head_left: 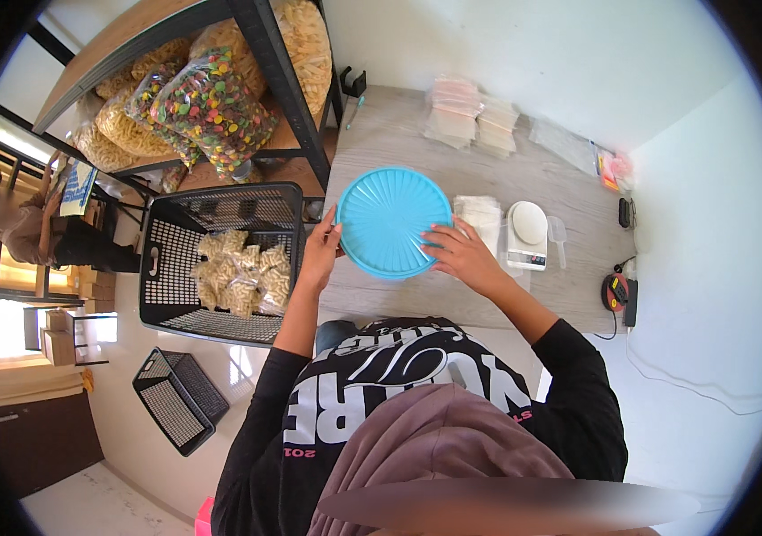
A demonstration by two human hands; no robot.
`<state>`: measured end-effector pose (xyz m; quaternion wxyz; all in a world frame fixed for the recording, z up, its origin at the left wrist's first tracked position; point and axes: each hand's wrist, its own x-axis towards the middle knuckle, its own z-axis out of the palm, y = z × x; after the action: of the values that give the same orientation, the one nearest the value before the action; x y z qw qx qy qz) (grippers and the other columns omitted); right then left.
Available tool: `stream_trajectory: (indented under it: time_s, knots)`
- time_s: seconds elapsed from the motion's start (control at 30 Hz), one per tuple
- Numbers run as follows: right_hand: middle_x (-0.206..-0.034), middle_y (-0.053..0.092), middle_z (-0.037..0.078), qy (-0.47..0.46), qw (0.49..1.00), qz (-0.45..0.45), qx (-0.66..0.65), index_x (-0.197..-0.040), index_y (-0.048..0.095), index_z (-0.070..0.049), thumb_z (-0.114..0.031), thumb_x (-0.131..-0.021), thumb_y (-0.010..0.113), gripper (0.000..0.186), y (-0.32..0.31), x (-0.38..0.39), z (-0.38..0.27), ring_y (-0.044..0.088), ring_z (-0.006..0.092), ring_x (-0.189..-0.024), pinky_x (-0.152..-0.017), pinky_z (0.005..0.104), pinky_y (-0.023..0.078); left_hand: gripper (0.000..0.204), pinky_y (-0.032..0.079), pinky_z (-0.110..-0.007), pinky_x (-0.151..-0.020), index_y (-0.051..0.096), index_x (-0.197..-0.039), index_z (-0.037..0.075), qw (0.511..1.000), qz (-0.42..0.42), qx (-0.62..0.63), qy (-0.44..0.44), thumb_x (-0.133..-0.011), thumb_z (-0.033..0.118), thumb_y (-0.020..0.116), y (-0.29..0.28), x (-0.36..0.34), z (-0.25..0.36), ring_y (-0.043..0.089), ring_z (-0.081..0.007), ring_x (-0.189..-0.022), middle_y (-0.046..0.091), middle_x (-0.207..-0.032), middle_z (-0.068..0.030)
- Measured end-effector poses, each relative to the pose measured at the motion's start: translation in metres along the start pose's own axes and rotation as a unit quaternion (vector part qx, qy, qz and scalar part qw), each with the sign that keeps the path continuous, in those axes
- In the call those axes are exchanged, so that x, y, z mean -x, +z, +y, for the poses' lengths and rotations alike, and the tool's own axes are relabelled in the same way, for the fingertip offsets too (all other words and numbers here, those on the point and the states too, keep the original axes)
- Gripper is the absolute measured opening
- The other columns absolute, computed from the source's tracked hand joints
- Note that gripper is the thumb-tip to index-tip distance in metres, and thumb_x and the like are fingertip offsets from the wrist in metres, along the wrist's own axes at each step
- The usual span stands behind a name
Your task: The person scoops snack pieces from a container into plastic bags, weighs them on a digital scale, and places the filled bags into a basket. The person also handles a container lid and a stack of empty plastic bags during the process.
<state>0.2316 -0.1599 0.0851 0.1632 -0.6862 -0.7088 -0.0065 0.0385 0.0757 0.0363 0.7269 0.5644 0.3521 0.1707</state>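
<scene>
Both hands are on a round blue lid, which sits over the left part of the grey worktop, in front of the person. The lid is ridged, its lines fanning out across the top; what lies beneath it is hidden. The left hand is curled at the lid's left rim, thumb and fingers closed on the edge. The right hand is half open, fingers slightly spread and laid over the right side of the lid; whether it also grips underneath, I cannot tell.

Just right of the lid lies a stack of clear bags, then a white scale with a clear scoop beside it. Toward the back are two piles of pinkish sheets, and near the right end a pink and yellow packet. A red and black cord reel is at the right edge.

To the left of the worktop, a large black crate holds bagged snacks. Behind it, a shelf carries bigger bags, one with multicoloured pieces. A smaller crate is on the floor. Another person is at far left.
</scene>
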Motion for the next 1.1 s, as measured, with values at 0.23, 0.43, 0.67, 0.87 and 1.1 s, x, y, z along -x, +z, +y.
stream_trajectory:
  time_s: [0.23, 0.43, 0.67, 0.87, 1.1]
  knots:
    - [-0.119, 0.058, 0.001, -0.081, 0.996, 0.03, 0.032, -0.112, 0.062, -0.01, -0.028, -0.076, 0.068, 0.04, 0.014, -0.007, 0.006, 0.052, 0.0205, -0.114, -0.097, 0.0369, 0.042, 0.044, 0.049, -0.034, -0.083, 0.041, -0.144, 0.017, 0.998, 0.049, 0.036, 0.025, -0.102, 0.03, 0.042, -0.001, -0.004, -0.013, 0.057, -0.0138, -0.092, 0.056, -0.117, -0.0018]
    - [-0.1, 0.058, 0.001, -0.078, 0.997, 0.021, -0.003, -0.1, 0.064, -0.01, -0.026, -0.077, 0.068, 0.028, 0.023, -0.016, -0.014, 0.056, 0.0197, -0.095, -0.074, 0.0355, 0.044, 0.049, 0.052, -0.032, -0.077, 0.034, -0.147, 0.017, 0.999, 0.015, 0.037, 0.005, -0.1, 0.025, 0.047, 0.002, 0.028, -0.023, 0.057, -0.0126, -0.087, 0.057, -0.106, -0.0046]
    - [-0.098, 0.058, 0.008, 0.109, 0.966, 0.132, -0.194, -0.099, 0.063, -0.007, -0.02, -0.083, 0.066, 0.021, 0.03, -0.057, -0.015, 0.056, 0.0295, -0.093, -0.077, 0.0403, 0.045, 0.053, 0.055, -0.032, -0.075, 0.027, -0.149, 0.016, 0.995, 0.023, 0.099, -0.002, -0.1, 0.02, 0.047, 0.012, 0.034, -0.021, 0.057, -0.0107, -0.077, 0.055, -0.085, -0.0024]
    - [-0.103, 0.06, 0.01, 0.268, 0.936, 0.217, -0.073, -0.103, 0.064, -0.01, -0.02, -0.086, 0.063, 0.02, 0.038, -0.097, 0.078, 0.055, 0.0329, -0.1, -0.084, 0.043, 0.044, 0.051, 0.055, -0.033, -0.076, 0.027, -0.149, 0.017, 0.991, 0.002, 0.128, -0.028, -0.101, 0.017, 0.044, 0.017, 0.031, -0.013, 0.055, -0.0105, -0.079, 0.055, -0.09, -0.0025]
    - [-0.096, 0.06, 0.009, 0.243, 0.964, 0.074, -0.072, -0.091, 0.065, -0.007, -0.037, -0.089, 0.06, 0.031, 0.059, -0.158, 0.081, 0.054, 0.0296, -0.096, -0.084, 0.0443, 0.042, 0.047, 0.056, -0.035, -0.076, 0.03, -0.148, 0.021, 0.988, -0.001, 0.143, -0.054, -0.102, 0.018, 0.04, 0.012, 0.022, -0.012, 0.05, -0.0097, -0.076, 0.053, -0.089, -0.0004]
